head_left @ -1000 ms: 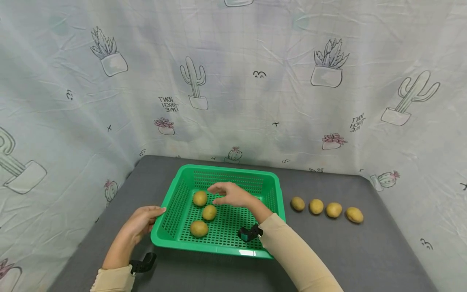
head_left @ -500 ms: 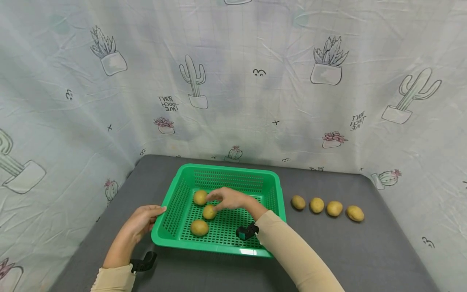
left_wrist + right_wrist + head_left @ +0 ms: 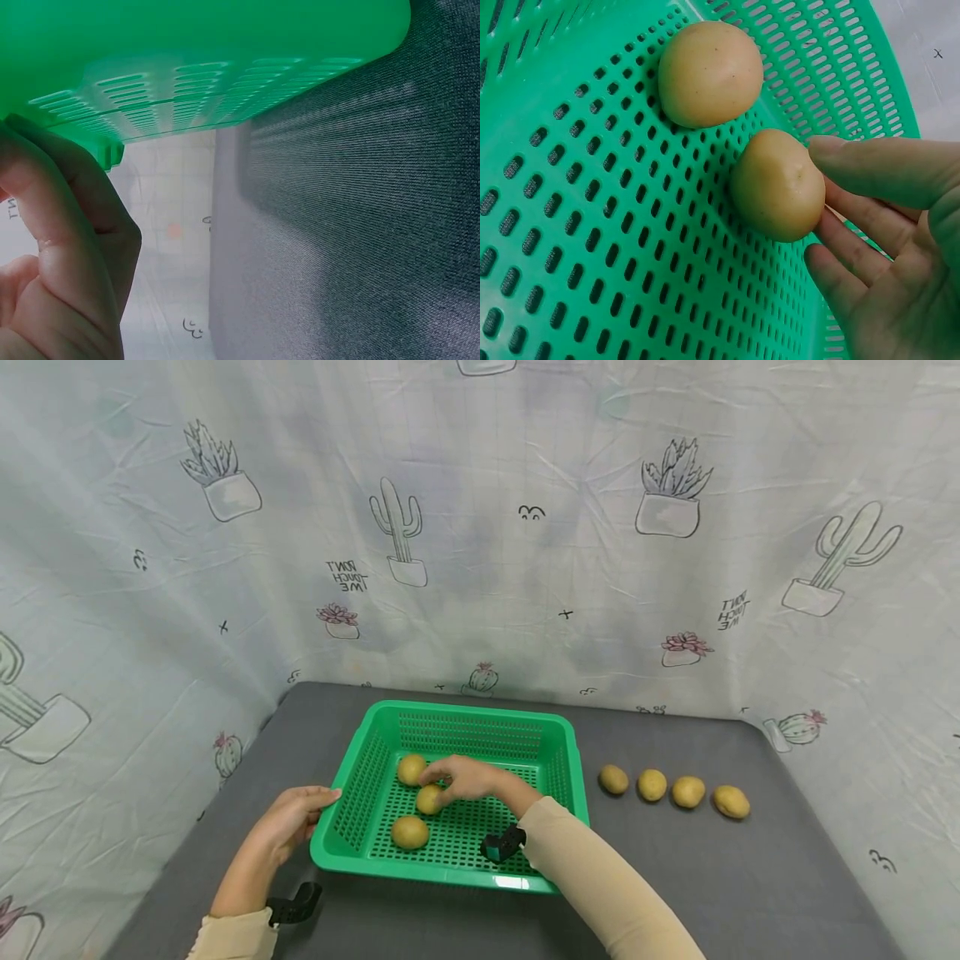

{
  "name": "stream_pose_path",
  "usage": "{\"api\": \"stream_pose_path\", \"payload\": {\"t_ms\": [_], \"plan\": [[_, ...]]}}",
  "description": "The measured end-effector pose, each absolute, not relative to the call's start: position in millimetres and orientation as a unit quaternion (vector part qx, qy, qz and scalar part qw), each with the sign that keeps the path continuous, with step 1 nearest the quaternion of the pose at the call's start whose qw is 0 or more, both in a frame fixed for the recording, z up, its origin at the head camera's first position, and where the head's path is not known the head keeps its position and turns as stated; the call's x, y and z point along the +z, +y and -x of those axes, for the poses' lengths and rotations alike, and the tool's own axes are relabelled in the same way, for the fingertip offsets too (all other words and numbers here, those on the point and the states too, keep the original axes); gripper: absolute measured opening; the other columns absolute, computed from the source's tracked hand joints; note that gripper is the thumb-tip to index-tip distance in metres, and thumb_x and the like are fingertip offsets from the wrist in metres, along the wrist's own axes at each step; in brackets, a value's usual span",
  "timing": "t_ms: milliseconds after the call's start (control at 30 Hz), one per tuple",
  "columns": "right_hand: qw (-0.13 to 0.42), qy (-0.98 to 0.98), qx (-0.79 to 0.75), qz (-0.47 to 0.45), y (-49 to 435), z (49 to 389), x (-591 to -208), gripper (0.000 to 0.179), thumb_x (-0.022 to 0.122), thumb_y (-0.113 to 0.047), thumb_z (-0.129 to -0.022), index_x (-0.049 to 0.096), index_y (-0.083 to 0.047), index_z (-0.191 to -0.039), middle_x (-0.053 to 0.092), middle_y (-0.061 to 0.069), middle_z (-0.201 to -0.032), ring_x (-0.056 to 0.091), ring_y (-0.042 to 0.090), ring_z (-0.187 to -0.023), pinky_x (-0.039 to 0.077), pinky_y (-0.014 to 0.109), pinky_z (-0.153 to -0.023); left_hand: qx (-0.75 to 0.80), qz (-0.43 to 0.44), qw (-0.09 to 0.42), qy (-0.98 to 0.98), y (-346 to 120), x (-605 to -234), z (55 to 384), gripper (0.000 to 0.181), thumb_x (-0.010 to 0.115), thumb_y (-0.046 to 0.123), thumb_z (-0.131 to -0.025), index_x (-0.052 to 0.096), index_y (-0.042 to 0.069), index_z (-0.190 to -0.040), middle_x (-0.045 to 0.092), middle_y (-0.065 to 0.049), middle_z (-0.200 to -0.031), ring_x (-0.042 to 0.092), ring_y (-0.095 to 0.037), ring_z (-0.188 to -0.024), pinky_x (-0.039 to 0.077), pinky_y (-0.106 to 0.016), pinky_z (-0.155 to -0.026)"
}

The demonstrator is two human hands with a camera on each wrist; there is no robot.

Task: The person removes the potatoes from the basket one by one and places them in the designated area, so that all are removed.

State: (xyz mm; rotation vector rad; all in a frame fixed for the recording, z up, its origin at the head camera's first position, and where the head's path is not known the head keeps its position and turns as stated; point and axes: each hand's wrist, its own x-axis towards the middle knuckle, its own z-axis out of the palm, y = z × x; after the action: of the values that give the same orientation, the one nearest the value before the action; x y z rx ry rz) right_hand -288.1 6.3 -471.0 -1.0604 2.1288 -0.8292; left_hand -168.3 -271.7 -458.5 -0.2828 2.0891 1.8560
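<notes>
A green perforated plastic basket (image 3: 420,870) stands on the table with three potatoes in it. My left hand (image 3: 294,814) grips its left rim, thumb on top and fingers bent beneath; the left wrist view shows these fingers (image 3: 112,225) under the edge. Inside the basket, my right hand (image 3: 468,778) has thumb and fingers around the middle potato (image 3: 776,187), the thumb at one edge and the fingers partly hidden behind it. Another potato (image 3: 411,769) lies just beyond those fingertips. The third potato (image 3: 409,832) sits nearer the basket's front wall.
To the right of the basket, several potatoes (image 3: 652,785) lie in a row on the grey tabletop (image 3: 750,877). A pale curtain (image 3: 487,543) printed with cacti hangs behind and on both sides of the table.
My right hand has come down and slightly left from above the basket floor to the middle potato, its fingers closing around it. The left hand keeps its hold on the rim.
</notes>
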Motion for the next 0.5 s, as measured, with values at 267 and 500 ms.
{"api": "stream_pose_path", "payload": {"t_ms": [267, 500], "plan": [[0.287, 0.813, -0.305, 0.404, 2.7, 288.5, -478.0, 0.046, 0.065, -0.01, -0.09, 0.053, -0.008, -0.133, 0.055, 0.004, -0.135, 0.049, 0.019, -0.126, 0.042, 0.034, -0.102, 0.656, 0.095, 0.165, 0.731, -271.5, -458.6, 168.5, 0.04, 0.052, 0.026, -0.099, 0.053, -0.008, -0.118, 0.063, 0.003, -0.077, 0.058, -0.007, -0.064, 0.051, -0.027, -0.062], [0.276, 0.819, -0.315, 0.392, -0.2, 285.0, -478.2, 0.043, 0.066, -0.004, -0.088, 0.056, -0.007, -0.13, 0.057, 0.005, -0.132, 0.052, 0.021, -0.123, 0.044, 0.03, -0.099, 0.663, 0.095, 0.166, 0.723, -270.8, -456.4, 167.4, 0.035, 0.053, 0.025, -0.098, 0.056, -0.006, -0.112, 0.065, 0.002, -0.079, 0.061, -0.008, -0.067, 0.052, -0.027, -0.063]]}}
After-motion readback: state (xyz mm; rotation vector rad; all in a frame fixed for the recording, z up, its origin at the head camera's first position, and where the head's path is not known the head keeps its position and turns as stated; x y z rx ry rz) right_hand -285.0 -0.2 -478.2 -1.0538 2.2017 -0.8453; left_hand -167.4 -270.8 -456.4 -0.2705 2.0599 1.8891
